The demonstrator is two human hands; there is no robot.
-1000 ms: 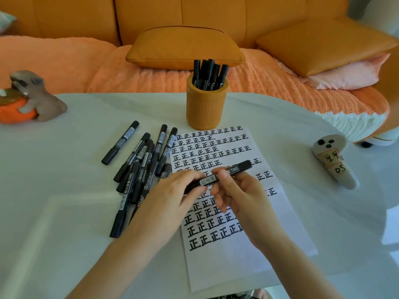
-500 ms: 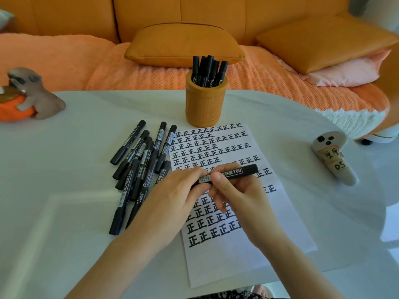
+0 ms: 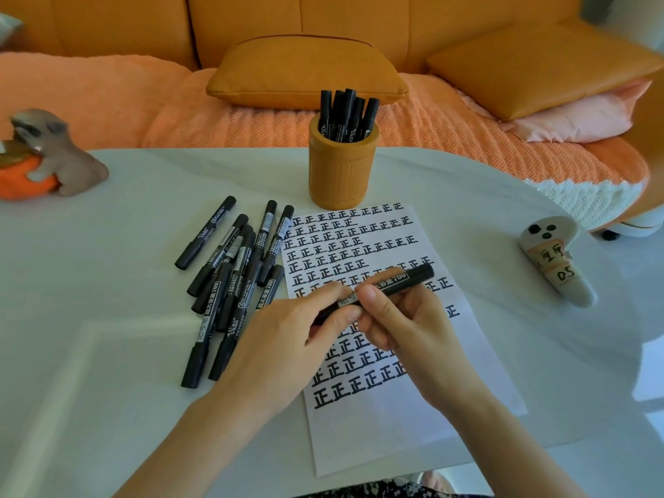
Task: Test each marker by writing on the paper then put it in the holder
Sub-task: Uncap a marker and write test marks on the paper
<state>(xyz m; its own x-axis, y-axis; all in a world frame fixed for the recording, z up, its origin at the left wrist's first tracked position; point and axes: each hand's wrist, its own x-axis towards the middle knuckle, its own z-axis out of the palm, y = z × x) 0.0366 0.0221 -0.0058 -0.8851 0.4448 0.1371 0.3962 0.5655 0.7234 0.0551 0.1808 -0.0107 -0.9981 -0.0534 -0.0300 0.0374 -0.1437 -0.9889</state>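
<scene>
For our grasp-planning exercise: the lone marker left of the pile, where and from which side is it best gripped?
Probably mid-barrel from above, pinching across its width: the lone marker lies flat, diagonal, apart from the pile, both long sides free.

Left grip (image 3: 287, 339) and right grip (image 3: 406, 325) pinch one marker (image 3: 406, 280) over the paper (image 3: 413, 433), which bears rows of black characters. Loose markers (image 3: 237, 267) lie left of it on the desk (image 3: 107, 354); the holder (image 3: 341, 174), with markers inside, stands behind.
</scene>
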